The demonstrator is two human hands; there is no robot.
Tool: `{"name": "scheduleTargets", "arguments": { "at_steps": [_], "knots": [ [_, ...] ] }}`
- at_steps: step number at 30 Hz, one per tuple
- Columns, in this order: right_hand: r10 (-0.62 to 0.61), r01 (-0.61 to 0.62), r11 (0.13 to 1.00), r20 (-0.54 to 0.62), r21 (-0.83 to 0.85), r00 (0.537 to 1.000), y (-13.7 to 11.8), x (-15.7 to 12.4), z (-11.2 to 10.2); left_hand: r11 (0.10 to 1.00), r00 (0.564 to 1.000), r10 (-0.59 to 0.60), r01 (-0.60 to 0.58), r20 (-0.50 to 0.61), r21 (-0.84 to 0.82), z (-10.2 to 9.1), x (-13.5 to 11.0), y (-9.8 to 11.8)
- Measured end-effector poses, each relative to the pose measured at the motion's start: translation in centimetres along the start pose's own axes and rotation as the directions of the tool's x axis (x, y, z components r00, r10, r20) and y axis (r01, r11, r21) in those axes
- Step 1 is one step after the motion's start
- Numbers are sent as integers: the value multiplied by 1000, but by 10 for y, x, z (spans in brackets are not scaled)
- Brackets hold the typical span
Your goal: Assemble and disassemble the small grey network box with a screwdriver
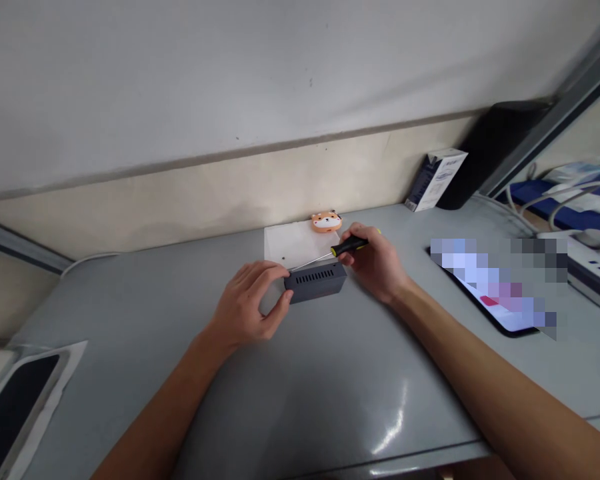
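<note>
A dark grey box-shaped device [317,283] with a row of vent slots stands on the grey table. My left hand [253,298] pinches its left end between thumb and fingers. In my right hand [373,261] is a screwdriver [351,246] with a black and yellow handle. Its thin metal shaft slants down to the left, and the tip is at the device's upper left corner, close to my left fingertips. Whether the tip sits in a screw is too small to tell. Behind the device lies a white sheet [293,241] with a tiny dark piece on it.
An orange animal-face case [326,221] sits at the sheet's back edge. To the right are a lit phone [495,287], a white power strip [587,267], a blue and white carton [436,179] and a black cylinder [495,150]. A dark-screened device [23,393] lies at the left front.
</note>
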State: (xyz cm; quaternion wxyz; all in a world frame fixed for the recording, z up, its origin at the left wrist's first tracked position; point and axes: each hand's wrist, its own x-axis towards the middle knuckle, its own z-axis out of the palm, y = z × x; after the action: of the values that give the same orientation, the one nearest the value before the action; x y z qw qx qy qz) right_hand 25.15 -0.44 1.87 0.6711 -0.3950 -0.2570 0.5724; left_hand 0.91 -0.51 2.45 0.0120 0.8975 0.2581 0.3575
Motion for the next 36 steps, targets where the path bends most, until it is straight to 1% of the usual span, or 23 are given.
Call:
{"name": "scheduleTargets", "arguments": {
  "at_steps": [3,7,11,16,23,27,30,32,34,36],
  "knots": [
    [-3,3,1000,-9,6,1000,0,0,0,1000,1000,11,-11,-11,15,0,0,0],
    [-4,4,1000,-4,-1,1000,0,-1,0,1000,1000,-22,22,12,-10,0,0,-2],
    [0,0,1000,7,2,1000,-1,-1,0,999,999,-35,34,38,15,0,-2,-2],
    [5,-5,1000,22,5,1000,-1,-1,0,999,1000,4,-5,30,37,0,-1,0],
    [9,-8,1000,22,-19,1000,-1,-1,-1,998,999,52,-52,1,21,0,1,-2],
    [-3,3,1000,2,-7,1000,-3,-2,0,998,998,54,-55,35,17,0,1,-2],
    [11,-11,1000,-2,9,1000,-4,-2,0,1000,997,10,-10,73,-3,0,1,0],
    [16,-15,999,-24,33,1000,-3,0,-1,999,992,-41,45,119,-28,0,0,1],
    [9,-6,999,-86,34,996,0,3,-3,996,986,-70,78,149,-45,1,0,2],
    [-12,7,999,-158,-37,987,3,7,-6,997,988,-58,65,144,-45,2,-1,1]
  ]
}}
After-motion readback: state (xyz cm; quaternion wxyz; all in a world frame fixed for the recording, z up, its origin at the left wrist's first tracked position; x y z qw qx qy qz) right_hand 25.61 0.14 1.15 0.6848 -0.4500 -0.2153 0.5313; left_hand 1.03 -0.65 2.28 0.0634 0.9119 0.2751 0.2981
